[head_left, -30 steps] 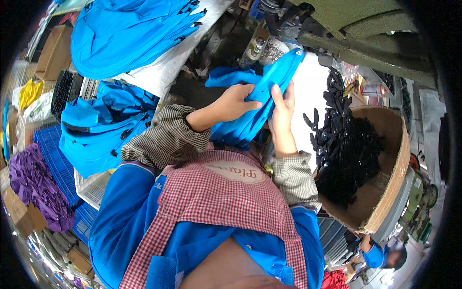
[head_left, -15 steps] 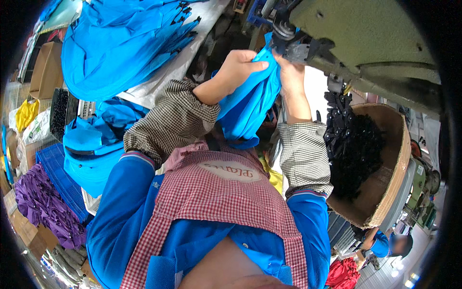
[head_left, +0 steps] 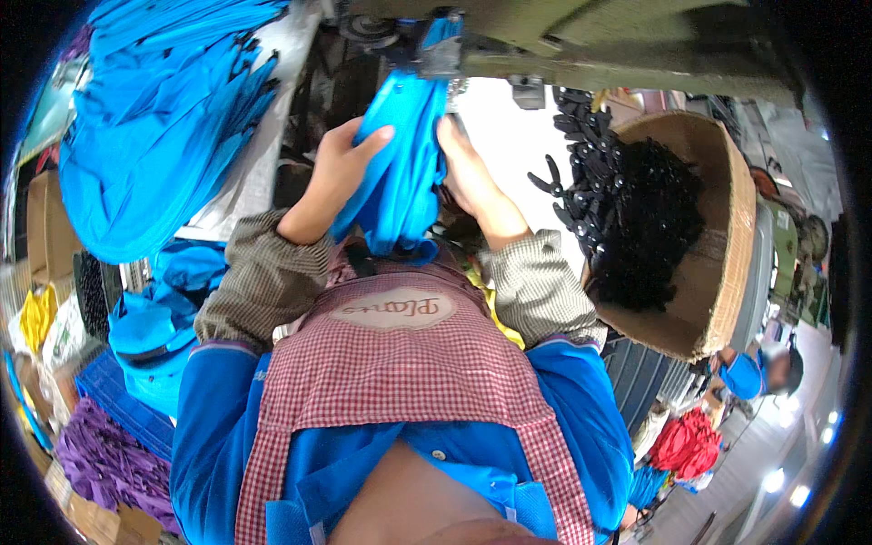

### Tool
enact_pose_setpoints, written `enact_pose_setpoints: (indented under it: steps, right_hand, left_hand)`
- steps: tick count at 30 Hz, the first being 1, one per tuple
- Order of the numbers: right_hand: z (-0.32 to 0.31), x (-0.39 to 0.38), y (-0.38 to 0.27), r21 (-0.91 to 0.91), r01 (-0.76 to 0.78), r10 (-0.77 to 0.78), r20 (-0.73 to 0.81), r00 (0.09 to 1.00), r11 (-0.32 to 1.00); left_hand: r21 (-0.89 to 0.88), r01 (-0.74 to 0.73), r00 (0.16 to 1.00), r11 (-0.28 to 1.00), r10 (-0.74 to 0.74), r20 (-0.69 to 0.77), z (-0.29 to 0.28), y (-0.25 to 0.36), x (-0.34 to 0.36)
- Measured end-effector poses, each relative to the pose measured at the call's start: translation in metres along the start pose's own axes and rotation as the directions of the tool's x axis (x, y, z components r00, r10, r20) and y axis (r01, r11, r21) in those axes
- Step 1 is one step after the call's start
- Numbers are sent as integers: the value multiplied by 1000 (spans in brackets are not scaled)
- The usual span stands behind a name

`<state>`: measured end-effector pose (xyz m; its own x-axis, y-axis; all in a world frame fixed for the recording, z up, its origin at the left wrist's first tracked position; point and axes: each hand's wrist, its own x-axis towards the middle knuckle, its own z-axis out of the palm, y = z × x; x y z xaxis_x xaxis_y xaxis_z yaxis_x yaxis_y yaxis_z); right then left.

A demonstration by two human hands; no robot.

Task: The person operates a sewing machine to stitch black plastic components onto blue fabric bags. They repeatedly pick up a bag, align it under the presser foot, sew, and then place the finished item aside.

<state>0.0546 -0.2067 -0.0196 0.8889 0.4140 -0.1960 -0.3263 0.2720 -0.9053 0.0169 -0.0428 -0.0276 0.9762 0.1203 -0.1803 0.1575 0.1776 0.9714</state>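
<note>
Hands (head_left: 336, 170) at edges of blue fabric (head_left: 398, 150); white surface (head_left: 509, 136) rightward.

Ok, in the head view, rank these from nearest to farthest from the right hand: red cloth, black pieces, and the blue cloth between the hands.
From the right hand:
1. Blue cloth, directly beside it, on its left.
2. Black pieces, to its right, heaped at the cardboard box.
3. Red cloth, at the lower right.
</note>
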Motion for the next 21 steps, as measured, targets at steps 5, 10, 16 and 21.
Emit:
enact_pose_setpoints:
  steps: [5, 10, 16, 21]
  right_hand:
    - [-144, -24, 0, -834, -235, -141, -346, 928, 500]
    - [-240, -30, 36, -736, -677, -271, -653, 707, 5]
    - [-179, -14, 4, -562, 53, -360, -451, 817, 825]
    - [8, -22, -10, -226, 128, -184, -244, 952, 966]
  left_hand:
    - [-258, 264, 959, 930, -223, 175, -12, 9, 3]
    - [-308, 260, 959, 915, -208, 193, -10, 6, 6]
    - [-178, 69, 991, 982, -46, 129, -10, -8, 5]
    - [-247, 111, 990, 962, -87, 109, 3, -3, 2]
